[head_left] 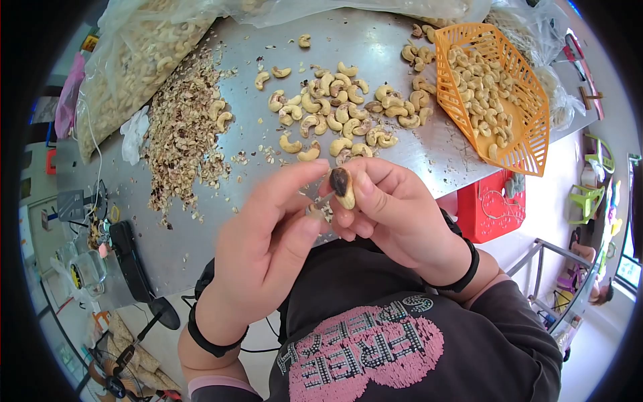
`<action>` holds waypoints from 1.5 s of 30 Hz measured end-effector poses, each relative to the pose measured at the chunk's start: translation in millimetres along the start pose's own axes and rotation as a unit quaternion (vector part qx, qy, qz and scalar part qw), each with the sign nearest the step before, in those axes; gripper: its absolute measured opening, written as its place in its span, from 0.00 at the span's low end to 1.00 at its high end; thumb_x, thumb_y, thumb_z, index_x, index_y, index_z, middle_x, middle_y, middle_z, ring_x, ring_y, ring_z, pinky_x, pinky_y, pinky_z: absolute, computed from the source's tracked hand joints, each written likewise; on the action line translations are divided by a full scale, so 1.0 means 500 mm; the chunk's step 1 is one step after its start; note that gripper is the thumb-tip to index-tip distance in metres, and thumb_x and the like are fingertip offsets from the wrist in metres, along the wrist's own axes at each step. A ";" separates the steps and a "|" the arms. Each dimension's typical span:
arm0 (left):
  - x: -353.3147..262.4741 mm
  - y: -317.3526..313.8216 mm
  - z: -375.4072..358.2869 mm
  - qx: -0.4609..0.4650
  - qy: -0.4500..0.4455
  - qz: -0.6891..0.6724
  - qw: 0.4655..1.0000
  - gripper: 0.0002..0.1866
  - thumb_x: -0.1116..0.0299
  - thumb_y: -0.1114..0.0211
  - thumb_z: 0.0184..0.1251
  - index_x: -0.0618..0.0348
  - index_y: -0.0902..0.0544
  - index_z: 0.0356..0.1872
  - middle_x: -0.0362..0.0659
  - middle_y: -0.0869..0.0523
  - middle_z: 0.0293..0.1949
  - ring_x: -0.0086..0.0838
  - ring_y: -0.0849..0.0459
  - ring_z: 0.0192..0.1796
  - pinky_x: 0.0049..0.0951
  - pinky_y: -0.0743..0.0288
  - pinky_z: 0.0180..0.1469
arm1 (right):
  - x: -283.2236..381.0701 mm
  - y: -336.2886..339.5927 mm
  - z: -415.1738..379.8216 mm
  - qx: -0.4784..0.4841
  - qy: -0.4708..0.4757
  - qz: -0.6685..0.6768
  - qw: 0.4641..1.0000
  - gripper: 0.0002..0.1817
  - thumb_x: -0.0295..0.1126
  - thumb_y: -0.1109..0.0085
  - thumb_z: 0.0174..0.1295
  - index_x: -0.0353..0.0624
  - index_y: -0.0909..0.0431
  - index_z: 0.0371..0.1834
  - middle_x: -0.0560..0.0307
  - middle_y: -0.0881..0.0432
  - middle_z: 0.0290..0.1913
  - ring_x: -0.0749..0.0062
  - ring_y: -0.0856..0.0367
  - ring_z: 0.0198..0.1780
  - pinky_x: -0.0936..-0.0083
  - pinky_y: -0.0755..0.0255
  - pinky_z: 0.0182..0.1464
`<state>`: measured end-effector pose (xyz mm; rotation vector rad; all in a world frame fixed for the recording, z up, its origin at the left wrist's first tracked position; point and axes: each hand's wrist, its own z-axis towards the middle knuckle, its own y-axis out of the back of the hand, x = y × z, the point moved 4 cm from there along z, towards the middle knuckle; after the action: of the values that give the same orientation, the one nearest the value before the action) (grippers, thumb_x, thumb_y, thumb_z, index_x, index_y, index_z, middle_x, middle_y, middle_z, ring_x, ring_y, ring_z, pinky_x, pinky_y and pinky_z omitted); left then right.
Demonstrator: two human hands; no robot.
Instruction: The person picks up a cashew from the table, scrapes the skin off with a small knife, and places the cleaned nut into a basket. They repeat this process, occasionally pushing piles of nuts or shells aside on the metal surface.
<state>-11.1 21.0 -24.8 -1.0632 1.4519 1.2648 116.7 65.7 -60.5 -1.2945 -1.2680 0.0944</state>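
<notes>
My right hand point(408, 211) pinches a cashew nut point(343, 189) between thumb and fingers, at the table's near edge. One end of the nut is pale and the other carries a dark brown patch. My left hand point(264, 231) is closed beside it, thumb against fingers, around a small thin tool point(325, 199). Only a short, blade-like end of the tool shows, pointing at the nut; the fingers hide the rest. Just beyond my hands lies a loose pile of cashew nuts point(328, 100), some with reddish-brown skin on them.
Left of the pile, a heap of skin flakes and nut crumbs point(181, 134) covers the metal table point(261, 37). Behind it leans a clear bag of cashews point(144, 63). An orange plastic basket point(539, 127) with cashews stands at the right edge, above a red stool point(479, 214).
</notes>
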 end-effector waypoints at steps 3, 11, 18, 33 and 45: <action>-0.010 -0.004 0.000 0.005 -0.047 -0.014 0.999 0.20 0.78 0.49 0.59 0.65 0.35 0.54 0.45 0.22 0.34 0.20 0.23 0.31 0.17 0.30 0.34 | 0.003 -0.002 -0.003 -0.019 -0.008 -0.040 0.999 0.12 0.38 0.52 0.61 0.40 0.29 0.31 0.64 0.27 0.25 0.88 0.33 0.24 0.91 0.38 0.27; -0.007 0.001 -0.007 0.022 -0.024 0.102 0.994 0.22 0.78 0.46 0.57 0.62 0.34 0.55 0.42 0.21 0.28 0.21 0.24 0.25 0.17 0.31 0.30 | 0.006 0.001 -0.012 -0.038 0.004 -0.096 0.995 0.12 0.38 0.50 0.60 0.39 0.28 0.30 0.64 0.26 0.24 0.87 0.31 0.25 0.91 0.37 0.28; 0.000 0.001 -0.010 -0.009 -0.009 0.020 1.000 0.23 0.78 0.46 0.57 0.61 0.34 0.56 0.41 0.22 0.24 0.20 0.25 0.24 0.17 0.31 0.30 | 0.014 -0.013 -0.015 0.001 0.046 -0.133 0.990 0.09 0.31 0.49 0.59 0.35 0.31 0.36 0.60 0.24 0.29 0.86 0.28 0.31 0.90 0.35 0.31; 0.020 -0.009 -0.015 0.066 0.111 -0.205 0.970 0.24 0.74 0.50 0.61 0.63 0.41 0.59 0.39 0.23 0.24 0.16 0.25 0.30 0.13 0.37 0.32 | 0.011 -0.019 -0.012 -0.013 0.027 -0.201 0.979 0.07 0.30 0.51 0.60 0.35 0.32 0.33 0.61 0.24 0.25 0.88 0.32 0.25 0.90 0.38 0.27; 0.060 -0.016 -0.020 0.053 0.182 -0.266 0.945 0.21 0.69 0.52 0.64 0.62 0.39 0.58 0.36 0.27 0.20 0.11 0.37 0.18 0.10 0.45 0.20 | -0.012 0.000 0.003 -0.080 0.032 -0.316 0.945 0.07 0.28 0.46 0.55 0.34 0.27 0.30 0.62 0.27 0.23 0.86 0.31 0.25 0.86 0.34 0.27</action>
<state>-10.9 9.2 -55.2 -1.5421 1.3441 0.6207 113.2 62.8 -64.8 -0.9577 -1.6015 -0.5126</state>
